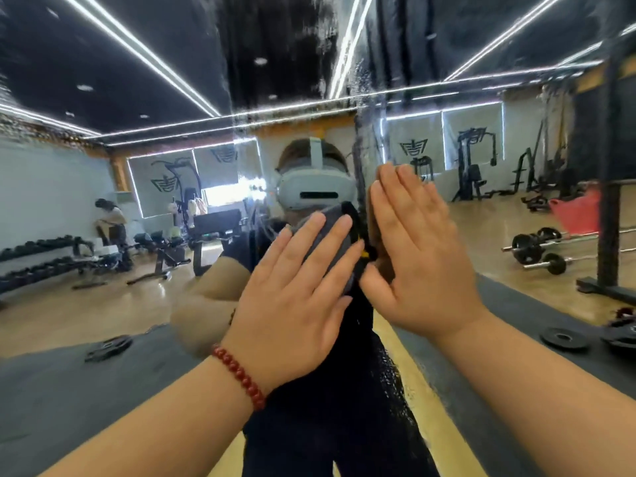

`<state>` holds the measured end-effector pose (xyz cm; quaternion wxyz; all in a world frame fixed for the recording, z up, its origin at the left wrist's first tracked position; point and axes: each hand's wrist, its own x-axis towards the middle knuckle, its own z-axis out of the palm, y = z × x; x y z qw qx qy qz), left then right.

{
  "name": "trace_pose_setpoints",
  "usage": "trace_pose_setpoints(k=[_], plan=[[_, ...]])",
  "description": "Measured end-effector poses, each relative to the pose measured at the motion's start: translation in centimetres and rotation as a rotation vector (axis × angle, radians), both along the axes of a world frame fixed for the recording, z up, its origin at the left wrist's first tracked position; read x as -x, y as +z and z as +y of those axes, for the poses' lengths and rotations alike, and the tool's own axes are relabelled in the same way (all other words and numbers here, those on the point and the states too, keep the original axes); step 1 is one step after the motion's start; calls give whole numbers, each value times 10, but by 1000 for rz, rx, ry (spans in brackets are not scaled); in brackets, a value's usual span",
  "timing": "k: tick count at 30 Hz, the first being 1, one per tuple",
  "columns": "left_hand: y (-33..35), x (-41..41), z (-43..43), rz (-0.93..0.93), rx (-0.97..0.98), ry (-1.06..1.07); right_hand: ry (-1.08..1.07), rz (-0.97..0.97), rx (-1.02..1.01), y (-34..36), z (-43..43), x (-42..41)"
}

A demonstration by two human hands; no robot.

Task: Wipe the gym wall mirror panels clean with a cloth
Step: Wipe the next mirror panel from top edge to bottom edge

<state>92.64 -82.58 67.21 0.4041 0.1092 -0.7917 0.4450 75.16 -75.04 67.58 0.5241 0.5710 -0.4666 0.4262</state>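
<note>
The wall mirror (144, 304) fills the whole view and reflects the gym behind me. A grey cloth (332, 232) lies flat against the glass at the middle. My left hand (296, 297), with a red bead bracelet on its wrist, presses on the cloth with straight, spread fingers. My right hand (416, 249) lies flat on the glass just right of the cloth, fingers straight and pointing up. A vertical seam (359, 139) between mirror panels runs between my two hands. Wet smears streak the glass above and below the hands.
The reflection shows me wearing a white headset (315, 191), weight machines, benches, a barbell (540, 249), weight plates on a dark mat, and a seated person (110, 218) at the far left. All of it lies behind me.
</note>
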Motion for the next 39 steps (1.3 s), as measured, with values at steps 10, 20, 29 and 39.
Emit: trace_pose_setpoints(k=[10, 20, 29, 39], plan=[[53, 20, 9, 237, -49, 36, 68, -28, -14, -3, 5, 4], [-23, -2, 0, 0, 36, 113, 46, 11, -47, -20, 7, 13], [-2, 5, 5, 146, -29, 109, -34, 20, -101, -57, 14, 13], [-12, -4, 5, 67, 11, 140, -204, -118, -214, -109, 18, -6]])
